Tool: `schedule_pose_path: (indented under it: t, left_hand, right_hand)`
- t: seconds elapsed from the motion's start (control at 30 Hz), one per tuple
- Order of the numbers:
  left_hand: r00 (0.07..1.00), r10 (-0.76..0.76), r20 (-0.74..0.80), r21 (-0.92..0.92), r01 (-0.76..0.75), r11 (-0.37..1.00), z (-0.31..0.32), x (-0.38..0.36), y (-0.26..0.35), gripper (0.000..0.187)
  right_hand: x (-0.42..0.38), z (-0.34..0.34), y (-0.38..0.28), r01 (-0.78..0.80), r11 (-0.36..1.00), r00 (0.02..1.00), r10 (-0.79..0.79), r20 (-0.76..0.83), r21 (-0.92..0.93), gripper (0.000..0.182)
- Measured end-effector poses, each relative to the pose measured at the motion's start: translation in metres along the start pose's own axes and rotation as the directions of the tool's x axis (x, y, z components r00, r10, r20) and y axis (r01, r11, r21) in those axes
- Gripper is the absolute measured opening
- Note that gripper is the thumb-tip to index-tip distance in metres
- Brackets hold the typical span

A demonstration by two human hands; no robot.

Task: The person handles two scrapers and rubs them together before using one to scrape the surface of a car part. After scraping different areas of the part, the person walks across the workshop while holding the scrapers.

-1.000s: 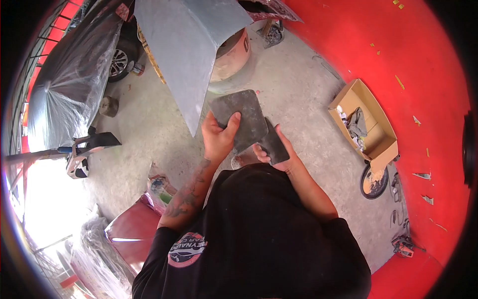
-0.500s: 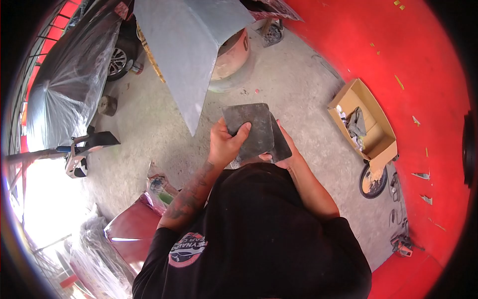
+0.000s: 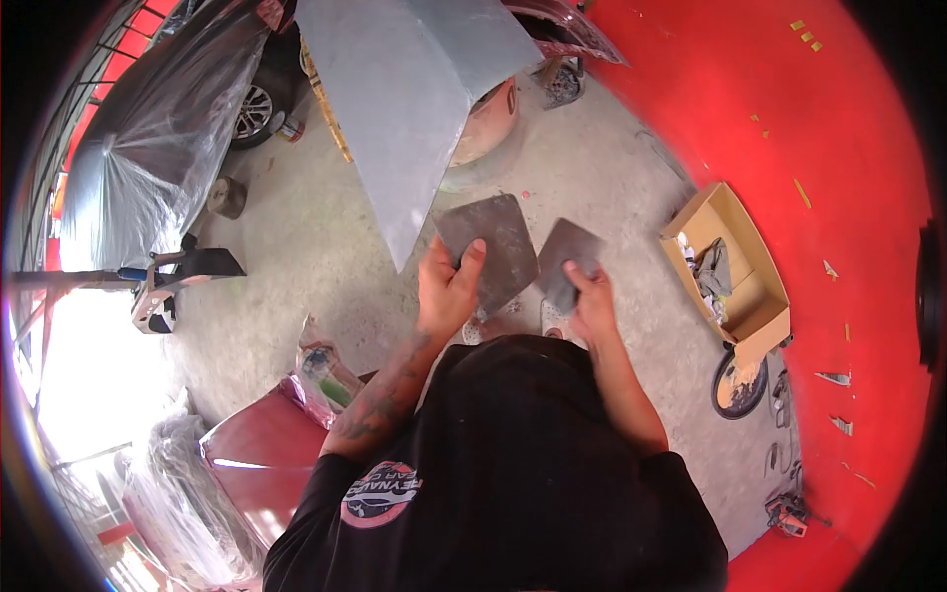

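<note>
One larger dark plate (image 3: 503,247) is clamped in the left hand (image 3: 449,294), thumb on its upper face; one smaller dark plate (image 3: 569,247) is clamped in the right hand (image 3: 594,308). Both plates are positioned in front of the black shirt (image 3: 513,464), facing edges close together — contact cannot be determined. Ahead, the pointed tip of a grey panel (image 3: 395,118) extends near the left hand, and the panel partly obstructs a round pinkish object (image 3: 488,128). On the floor (image 3: 631,197), right side: an open cardboard box (image 3: 760,281) containing cloth (image 3: 712,266), beside a black basin (image 3: 726,403). Farther left, plastic sheeting (image 3: 148,168) hangs next to a wheel (image 3: 254,111) — a can (image 3: 289,128) stands just beside it.
</note>
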State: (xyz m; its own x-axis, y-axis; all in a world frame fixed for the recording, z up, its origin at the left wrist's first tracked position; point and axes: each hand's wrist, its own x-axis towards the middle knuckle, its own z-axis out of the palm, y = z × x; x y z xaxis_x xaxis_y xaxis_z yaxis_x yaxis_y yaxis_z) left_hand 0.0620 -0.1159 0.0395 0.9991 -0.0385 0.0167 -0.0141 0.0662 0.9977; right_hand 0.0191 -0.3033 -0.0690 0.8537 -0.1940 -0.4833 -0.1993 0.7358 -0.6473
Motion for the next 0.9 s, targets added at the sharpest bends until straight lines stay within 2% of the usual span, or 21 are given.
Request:
schedule_pose_path:
  t: [0.07,0.1,0.13,0.17,0.2,0.27,0.3,0.37,0.4,0.43,0.47,0.53,0.57,0.63,0.67,0.73,0.77,0.8,0.83,0.87,0.9]
  left_hand:
    - [1.000,0.007,-0.018,0.082,-0.006,0.997,-0.012,0.002,0.000,0.025]
    - [0.999,0.035,-0.022,0.275,-0.028,0.961,-0.015,0.002,0.002,0.024]
    - [0.998,0.060,-0.018,0.456,-0.045,0.889,-0.015,0.001,0.002,0.023]
    - [0.999,0.052,-0.013,0.452,-0.040,0.891,-0.014,0.001,0.000,0.023]
    - [0.993,0.114,-0.019,0.462,-0.092,0.882,-0.011,0.001,-0.003,0.022]
    - [0.985,0.171,-0.015,0.468,-0.144,0.872,-0.008,0.000,-0.011,0.022]
    - [0.974,0.226,0.001,0.511,-0.195,0.837,-0.007,-0.001,-0.015,0.022]
    - [0.959,0.283,0.024,0.552,-0.248,0.796,-0.006,-0.003,-0.017,0.022]
    - [0.975,0.223,-0.004,0.507,-0.190,0.841,-0.003,-0.008,-0.007,0.022]
    - [0.987,0.161,-0.029,0.458,-0.130,0.880,-0.002,-0.013,-0.001,0.022]
    - [0.986,0.164,-0.029,0.455,-0.134,0.880,-0.007,-0.017,-0.007,0.022]
    - [0.994,0.091,-0.064,0.378,-0.060,0.924,-0.023,-0.012,-0.020,0.024]
    - [0.993,0.092,-0.074,0.379,-0.058,0.923,-0.027,-0.009,-0.023,0.024]
    - [0.983,-0.095,-0.156,-0.100,0.080,0.992,-0.027,-0.008,-0.021,0.024]
    - [0.983,-0.098,-0.154,-0.109,0.082,0.991,-0.026,-0.007,-0.021,0.024]
    - [0.934,-0.332,-0.132,-0.392,0.258,0.883,-0.025,-0.009,-0.017,0.025]
    - [0.934,-0.334,-0.128,-0.396,0.261,0.880,-0.024,-0.011,-0.013,0.025]
    - [0.894,-0.444,-0.062,-0.377,0.391,0.840,-0.022,-0.013,-0.007,0.025]
    - [0.837,-0.548,0.002,-0.348,0.514,0.784,-0.019,-0.014,-0.005,0.024]
    - [0.835,-0.549,0.008,-0.350,0.517,0.781,-0.015,-0.014,-0.008,0.024]
    - [0.838,-0.538,0.091,-0.295,0.539,0.789,-0.010,-0.015,-0.013,0.024]
  right_hand:
    - [0.006,-0.018,-0.009,0.149,0.988,0.988,-0.151,-0.028,-0.043,0.020]
    - [0.003,-0.014,-0.012,0.148,0.988,0.988,-0.149,-0.032,-0.043,0.020]
    - [-0.001,-0.012,-0.016,0.225,0.888,0.966,-0.256,-0.027,-0.401,0.020]
    - [-0.007,-0.010,-0.022,0.259,0.661,0.936,-0.350,0.015,-0.704,0.020]
    - [-0.020,0.005,-0.030,0.252,0.660,0.936,-0.352,0.005,-0.708,0.020]
    - [-0.048,0.046,-0.042,0.655,0.006,0.680,-0.439,0.587,-0.755,0.018]
    - [-0.051,0.053,-0.041,0.649,0.004,0.683,-0.442,0.581,-0.761,0.018]
    - [-0.051,0.063,-0.040,0.849,-0.222,0.420,-0.268,0.867,-0.480,0.021]
    - [-0.030,0.050,-0.030,0.847,-0.222,0.423,-0.270,0.865,-0.483,0.021]
    - [0.009,0.023,-0.010,0.621,-0.007,0.758,-0.247,0.603,-0.784,0.019]
    - [0.036,-0.003,0.002,0.272,0.179,0.958,-0.139,0.250,-0.945,0.018]
    - [0.048,-0.030,-0.009,0.191,0.489,0.980,-0.141,0.139,-0.851,0.014]
    - [0.047,-0.030,-0.012,0.195,0.487,0.980,-0.134,0.147,-0.851,0.014]
    - [0.016,-0.006,-0.041,0.162,0.891,0.986,-0.157,0.048,-0.425,0.015]
    - [0.018,-0.009,-0.041,0.164,0.887,0.986,-0.160,0.045,-0.432,0.015]
    - [0.021,-0.012,-0.039,0.233,0.970,0.968,-0.226,0.108,-0.064,0.027]
    - [0.020,-0.010,-0.034,0.129,0.984,0.991,-0.133,0.028,0.127,0.030]
    - [0.023,-0.015,-0.029,0.135,0.983,0.990,-0.139,0.023,0.124,0.030]
    - [0.029,-0.021,-0.021,-0.036,0.930,0.971,-0.054,0.232,0.366,0.031]
    - [0.033,-0.029,-0.015,-0.247,0.804,0.896,-0.023,0.443,0.541,0.034]
    - [0.022,-0.007,-0.021,-0.281,0.766,0.915,0.033,0.401,0.578,0.044]
